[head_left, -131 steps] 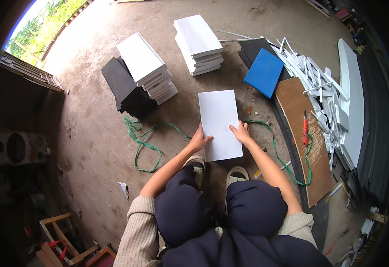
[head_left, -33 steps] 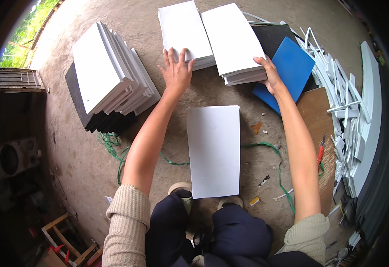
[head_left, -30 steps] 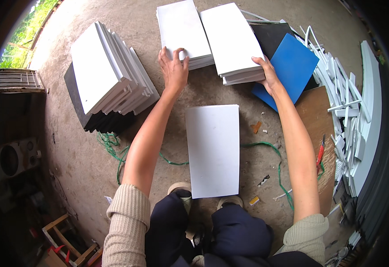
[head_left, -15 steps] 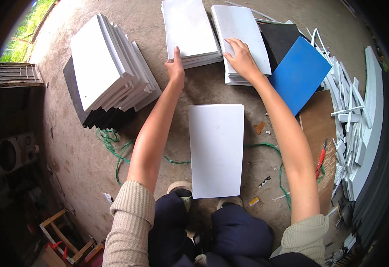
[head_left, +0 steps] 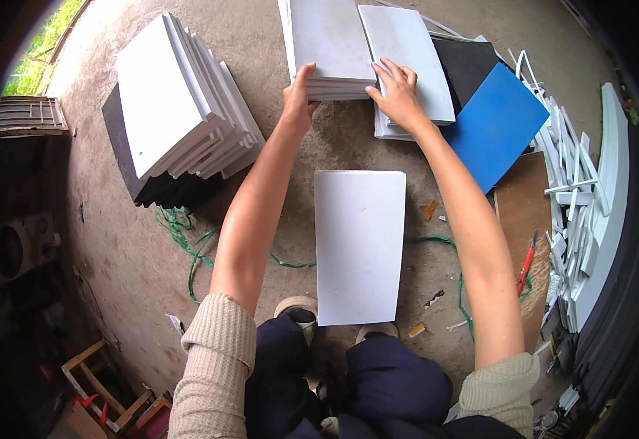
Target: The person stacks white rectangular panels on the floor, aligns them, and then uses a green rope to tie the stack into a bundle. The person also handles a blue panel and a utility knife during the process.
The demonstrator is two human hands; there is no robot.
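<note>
A stack of white rectangular boards (head_left: 330,40) lies at the far middle. My left hand (head_left: 301,96) is closed on its near left corner, thumb over the top board, the other fingers partly hidden. At the near right corner my right hand (head_left: 398,95) grips the same stack with thumb and fingertips, partly over the neighbouring stack. That second stack of white boards (head_left: 411,47) lies close on the right. Between my feet and these stacks, a low pile of white boards (head_left: 360,249) rests on the floor.
A tall, uneven stack of white boards (head_left: 166,95) stands left, with black sheets beneath. On the right lie a blue sheet (head_left: 498,124), a brown board (head_left: 520,219), a red-handled cutting tool (head_left: 528,263) and a heap of white offcuts (head_left: 572,175). Green twine (head_left: 202,245) trails across the floor.
The far middle stack has shifted right and slightly away, against the right-hand stack. My left hand moved right with it; my right hand's fingers have drawn in toward its corner.
</note>
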